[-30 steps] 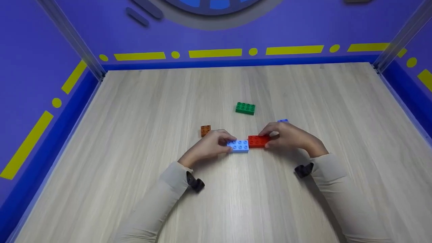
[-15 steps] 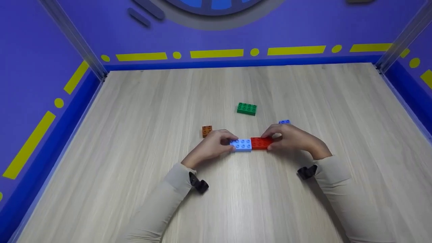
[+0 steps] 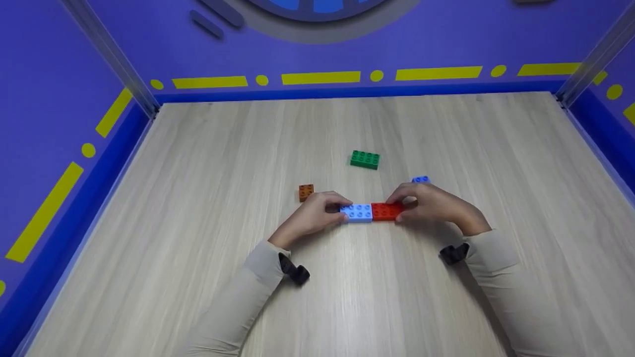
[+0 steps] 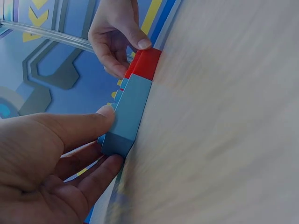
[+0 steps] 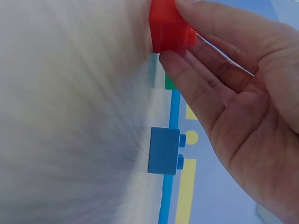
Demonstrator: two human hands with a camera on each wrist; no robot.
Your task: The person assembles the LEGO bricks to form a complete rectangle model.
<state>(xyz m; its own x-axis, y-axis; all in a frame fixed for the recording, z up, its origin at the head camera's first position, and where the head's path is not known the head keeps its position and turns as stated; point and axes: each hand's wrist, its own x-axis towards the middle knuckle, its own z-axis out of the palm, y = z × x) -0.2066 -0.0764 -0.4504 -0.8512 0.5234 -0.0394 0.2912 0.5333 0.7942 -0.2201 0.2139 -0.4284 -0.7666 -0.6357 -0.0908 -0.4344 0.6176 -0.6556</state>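
Observation:
My left hand (image 3: 316, 214) pinches a light blue toy building brick (image 3: 359, 213) at its left end, thumb on the near side. A red building brick (image 3: 386, 211) lies end to end with it, and my right hand (image 3: 430, 206) pinches that one by its right end. The two bricks meet in a straight row on the tabletop, studs up. In the left wrist view the light blue brick (image 4: 126, 114) sits flush against the red brick (image 4: 148, 63). From the right wrist, the red brick (image 5: 169, 28) shows between thumb and fingers.
A green brick (image 3: 364, 159) lies farther back on the wooden table (image 3: 238, 148). An orange-brown brick (image 3: 305, 192) is just behind my left hand, and a blue brick (image 3: 420, 179) stands partly hidden behind my right hand. Blue-purple walls (image 3: 317, 59) enclose the table.
The red brick and the light blue brick, slightly offset a second ago, now line up end to end. Both hands keep their grip; the whole view has shifted a little.

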